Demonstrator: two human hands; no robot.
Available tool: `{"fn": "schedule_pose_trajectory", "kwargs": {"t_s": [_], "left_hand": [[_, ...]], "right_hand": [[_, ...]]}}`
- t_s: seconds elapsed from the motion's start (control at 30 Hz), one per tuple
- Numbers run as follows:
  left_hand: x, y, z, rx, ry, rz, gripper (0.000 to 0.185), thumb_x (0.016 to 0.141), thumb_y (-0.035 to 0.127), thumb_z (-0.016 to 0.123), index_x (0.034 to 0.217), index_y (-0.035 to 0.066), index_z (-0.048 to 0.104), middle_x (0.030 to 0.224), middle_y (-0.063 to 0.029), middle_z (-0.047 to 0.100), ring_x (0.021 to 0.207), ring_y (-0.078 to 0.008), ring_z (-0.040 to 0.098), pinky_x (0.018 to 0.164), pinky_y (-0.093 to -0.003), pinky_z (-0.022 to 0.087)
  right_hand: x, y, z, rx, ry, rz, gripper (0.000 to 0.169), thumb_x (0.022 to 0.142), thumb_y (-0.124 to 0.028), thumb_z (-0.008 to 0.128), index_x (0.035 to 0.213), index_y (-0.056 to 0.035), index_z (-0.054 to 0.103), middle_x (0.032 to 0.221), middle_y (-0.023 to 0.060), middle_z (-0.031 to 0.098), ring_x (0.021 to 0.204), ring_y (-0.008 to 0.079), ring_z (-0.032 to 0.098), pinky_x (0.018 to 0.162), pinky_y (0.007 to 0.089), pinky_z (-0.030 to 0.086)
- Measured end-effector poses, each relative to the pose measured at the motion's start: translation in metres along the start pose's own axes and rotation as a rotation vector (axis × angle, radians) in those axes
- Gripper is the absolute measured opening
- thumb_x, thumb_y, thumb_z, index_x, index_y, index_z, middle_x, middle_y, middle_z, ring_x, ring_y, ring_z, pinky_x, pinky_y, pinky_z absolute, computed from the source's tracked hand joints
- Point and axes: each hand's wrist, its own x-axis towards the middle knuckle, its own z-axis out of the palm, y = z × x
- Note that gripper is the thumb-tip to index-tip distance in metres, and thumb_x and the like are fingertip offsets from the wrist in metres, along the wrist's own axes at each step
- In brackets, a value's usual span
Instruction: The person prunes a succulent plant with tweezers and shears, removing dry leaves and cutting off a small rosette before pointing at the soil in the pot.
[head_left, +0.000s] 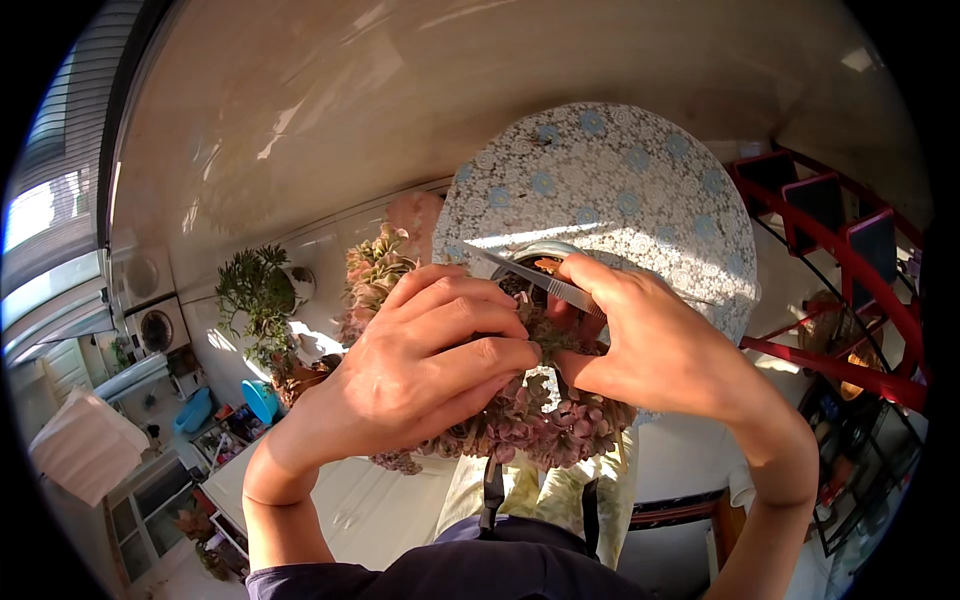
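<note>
A potted succulent with clusters of pinkish rosettes (574, 424) stands before me on a round table with a lace-patterned cloth (630, 165). My left hand (442, 349) reaches in among its stems, fingers bent; what its fingertips touch is hidden. My right hand (652, 337) holds metal tweezers (551, 283) between thumb and fingers, their pointed end towards the upper left. Its other fingers are partly hidden among the rosettes. Behind the hands show the pot's rim (555, 246) and dark soil. More rosettes (379, 266) rise left of my left hand.
A red metal step ladder (862, 300) stands at the right. At the left is a bushy green plant (259, 289), with blue basins (193, 411) farther down. A pink stool-like surface (414, 219) shows beside the table. A beige wall (337, 97) rises behind.
</note>
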Motion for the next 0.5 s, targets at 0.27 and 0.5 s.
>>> {"fn": "schedule_pose_trajectory", "kwargs": {"t_s": [0.27,0.5], "left_hand": [[0.0,-0.0009,-0.0005,-0.026,0.017,-0.012,0.026,0.079,0.006,0.078,0.105,0.008,0.074,0.107,-0.0057,0.067,0.108,-0.0283,0.065,0.094,-0.0442,0.048],[-0.0001,-0.0042,-0.0007,-0.061,0.016,-0.021,0.025,0.08,0.007,0.078,0.104,0.008,0.074,0.107,-0.0051,0.067,0.108,-0.0281,0.065,0.092,-0.0436,0.048]], "right_hand": [[-0.0005,0.003,0.0003,0.064,0.026,0.014,0.042,0.076,-0.008,0.076,0.112,0.0,0.056,0.095,0.0159,0.069,0.087,0.0283,0.066,0.081,0.039,0.051],[0.001,0.0018,-0.0038,0.064,-0.002,0.068,0.043,0.076,-0.005,0.077,0.114,-0.0014,0.057,0.096,0.0113,0.069,0.089,0.0207,0.065,0.083,0.0367,0.051]]}}
